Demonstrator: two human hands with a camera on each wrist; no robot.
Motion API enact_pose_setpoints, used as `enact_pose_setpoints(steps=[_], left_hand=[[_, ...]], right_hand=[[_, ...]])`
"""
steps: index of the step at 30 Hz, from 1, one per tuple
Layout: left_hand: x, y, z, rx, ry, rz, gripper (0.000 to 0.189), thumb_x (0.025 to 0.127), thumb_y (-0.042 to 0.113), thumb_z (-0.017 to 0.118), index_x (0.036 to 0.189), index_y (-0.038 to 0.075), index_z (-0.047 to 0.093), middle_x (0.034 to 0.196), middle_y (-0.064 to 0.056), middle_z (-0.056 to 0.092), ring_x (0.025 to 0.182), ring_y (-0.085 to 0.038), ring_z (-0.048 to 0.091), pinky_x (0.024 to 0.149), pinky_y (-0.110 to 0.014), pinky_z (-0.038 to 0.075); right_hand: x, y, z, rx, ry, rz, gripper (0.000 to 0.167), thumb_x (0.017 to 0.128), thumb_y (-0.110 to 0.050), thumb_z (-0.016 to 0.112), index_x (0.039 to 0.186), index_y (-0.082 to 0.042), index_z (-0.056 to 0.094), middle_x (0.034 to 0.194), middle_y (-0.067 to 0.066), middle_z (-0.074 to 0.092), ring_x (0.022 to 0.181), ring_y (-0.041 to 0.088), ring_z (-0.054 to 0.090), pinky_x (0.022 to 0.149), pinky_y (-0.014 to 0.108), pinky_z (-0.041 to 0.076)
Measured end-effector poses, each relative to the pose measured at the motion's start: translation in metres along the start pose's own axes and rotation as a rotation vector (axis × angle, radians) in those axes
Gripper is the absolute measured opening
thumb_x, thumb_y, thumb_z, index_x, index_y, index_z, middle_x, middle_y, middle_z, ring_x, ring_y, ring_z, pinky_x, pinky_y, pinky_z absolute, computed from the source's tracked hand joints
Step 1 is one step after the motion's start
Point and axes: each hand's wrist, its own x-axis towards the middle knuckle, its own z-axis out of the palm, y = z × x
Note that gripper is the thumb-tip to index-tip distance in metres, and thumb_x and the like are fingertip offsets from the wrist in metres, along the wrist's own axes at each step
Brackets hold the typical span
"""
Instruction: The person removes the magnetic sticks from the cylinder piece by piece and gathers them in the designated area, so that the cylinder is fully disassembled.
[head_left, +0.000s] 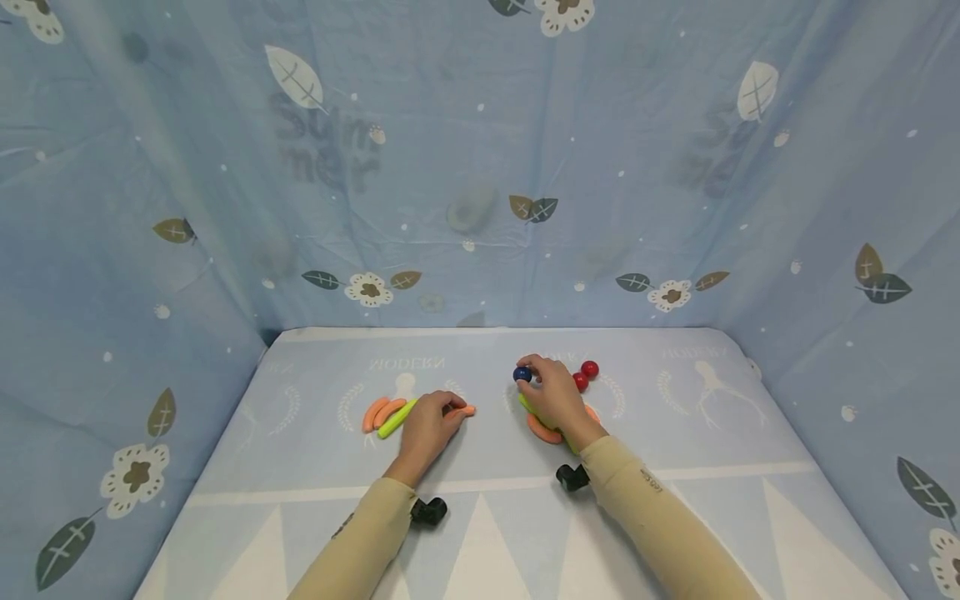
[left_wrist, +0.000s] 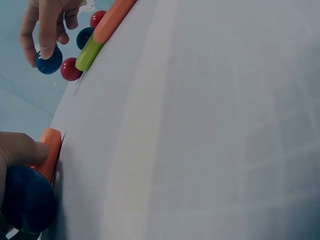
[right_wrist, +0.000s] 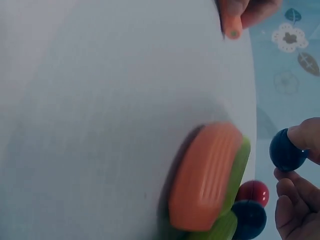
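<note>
My left hand (head_left: pixel 429 425) pinches an orange ridged, carrot-like stick (head_left: pixel 468 410), low over the table. In the left wrist view a dark blue ball (left_wrist: pixel 29 200) shows close by that hand; I cannot tell whether it is held. Between the thumb and fingers of my right hand (head_left: pixel 553 398) is a glossy dark blue ball (head_left: pixel 522 374). Under and beside this hand lie a green stick (head_left: pixel 525 403), an orange stick (right_wrist: pixel 204 177) and another blue ball (right_wrist: pixel 249 220). Two red balls (head_left: pixel 590 369) sit just past it. The right hand partly hides this pile in the head view.
Left of my left hand lie two orange curved sticks (head_left: pixel 372 414) and a green stick (head_left: pixel 397 418). A pale patterned cloth covers the table (head_left: pixel 480 462). Blue printed curtains (head_left: pixel 480 167) rise behind and at both sides. Each wrist carries a black camera (head_left: pixel 428 511).
</note>
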Motion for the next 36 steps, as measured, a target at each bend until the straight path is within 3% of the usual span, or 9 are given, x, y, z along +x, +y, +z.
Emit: enact_pose_setpoints(steps=[8, 15, 36], left_hand=[[0.000, 0.000, 0.000, -0.001, -0.007, 0.000, 0.012, 0.090, 0.029, 0.081, 0.096, 0.020, 0.077, 0.089, 0.004, 0.068, 0.079, -0.014, 0.059, 0.071, -0.034, 0.049], [0.001, 0.000, 0.000, 0.006, -0.007, 0.004, 0.011, 0.089, 0.028, 0.081, 0.096, 0.019, 0.077, 0.088, 0.004, 0.068, 0.079, -0.014, 0.059, 0.071, -0.033, 0.049], [0.000, 0.000, 0.000, -0.002, -0.003, 0.001, 0.014, 0.088, 0.032, 0.081, 0.095, 0.021, 0.077, 0.087, 0.005, 0.068, 0.077, -0.013, 0.058, 0.069, -0.032, 0.049]], right_hand=[[0.009, 0.010, -0.002, -0.124, -0.019, 0.012, 0.032, 0.094, -0.027, 0.074, 0.124, -0.017, 0.067, 0.114, 0.007, 0.071, 0.099, 0.026, 0.054, 0.086, 0.043, 0.053], [0.010, 0.012, -0.001, -0.186, -0.032, 0.017, 0.027, 0.094, -0.026, 0.075, 0.119, -0.017, 0.072, 0.115, 0.009, 0.071, 0.099, 0.027, 0.053, 0.091, 0.043, 0.054], [0.003, 0.016, -0.001, -0.185, -0.023, 0.029, 0.035, 0.094, -0.031, 0.075, 0.127, -0.018, 0.070, 0.133, 0.010, 0.064, 0.111, 0.027, 0.054, 0.099, 0.044, 0.053]])
